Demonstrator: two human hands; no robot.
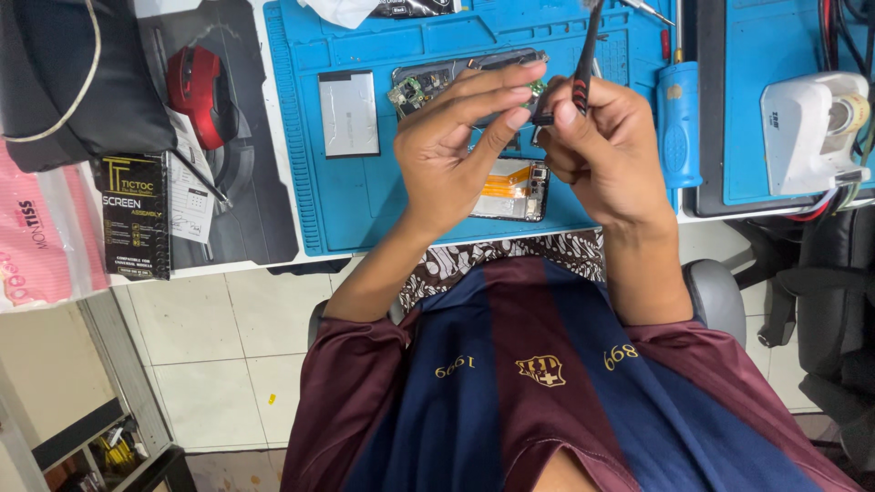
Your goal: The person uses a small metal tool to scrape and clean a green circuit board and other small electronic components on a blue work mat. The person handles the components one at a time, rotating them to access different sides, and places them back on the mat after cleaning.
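Small dark part (541,115): held up in the air above the blue mat (337,214), over its middle, pinched between both hands. Too small to tell what it is; I take it for a phone component.

Left hand (460,150): thumb and forefinger tips close on the part, other 3 fingers fanned out straight. So it is grasping the part, lightly.

Right hand (602,155): clenched round black tweezers (584,68) with red grip marks, shaft pointing away from the body, thumb pressed beside the part. I cannot tell whether the tweezer tips touch the part.

Step, as I judge it: fine work on the part in mid-air, picking or seating something on it with the tweezers. The next move calls for a steady left pinch, small tweezer motion and the part kept over the mat in case it drops.

On the mat, under the hands: opened phone (456,77) with its board showing, toward the far edge; a second phone piece with orange flex (515,193) toward the near edge. Grey flat slab (348,114) on the mat's left half. Blue screwdriver (679,123) at the mat's right edge.

Off the mat, left: red mouse (196,91), black package (137,214), pink package (36,241). Off the mat, right: white device (811,128).
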